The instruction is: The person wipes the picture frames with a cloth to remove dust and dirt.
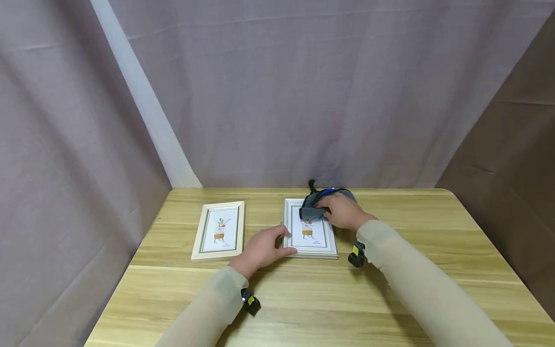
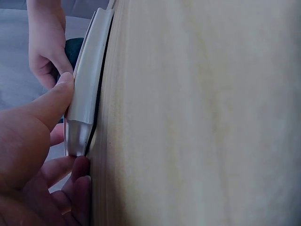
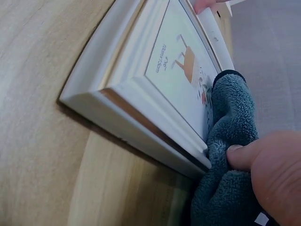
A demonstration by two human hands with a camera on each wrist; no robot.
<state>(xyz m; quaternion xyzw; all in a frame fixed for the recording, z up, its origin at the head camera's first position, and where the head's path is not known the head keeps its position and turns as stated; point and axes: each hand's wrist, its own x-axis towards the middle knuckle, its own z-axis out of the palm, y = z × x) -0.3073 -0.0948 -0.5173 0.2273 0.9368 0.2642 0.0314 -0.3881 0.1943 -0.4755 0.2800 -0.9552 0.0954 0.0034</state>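
Observation:
A white picture frame (image 1: 320, 243) lies face up on the table, showing a print of a plant in an orange pot. My left hand (image 1: 263, 246) grips its near left corner, the thumb along the front edge and fingers against the left side. In my right hand (image 1: 344, 212) is a bunched grey-blue cloth (image 1: 310, 212) with dark edging, pinched under the thumb. The cloth lies over the frame's far right part and hides the top of the print. The right wrist view shows the fluffy cloth (image 3: 233, 106) against the glass.
To the left lies a cream picture frame (image 1: 241, 231) with a similar print, close to my left hand. Both frames rest on a wooden table (image 1: 303, 299). Grey-mauve curtains (image 1: 277, 96) hang behind the table's far edge, and a brown one (image 1: 511, 159) hangs on the right.

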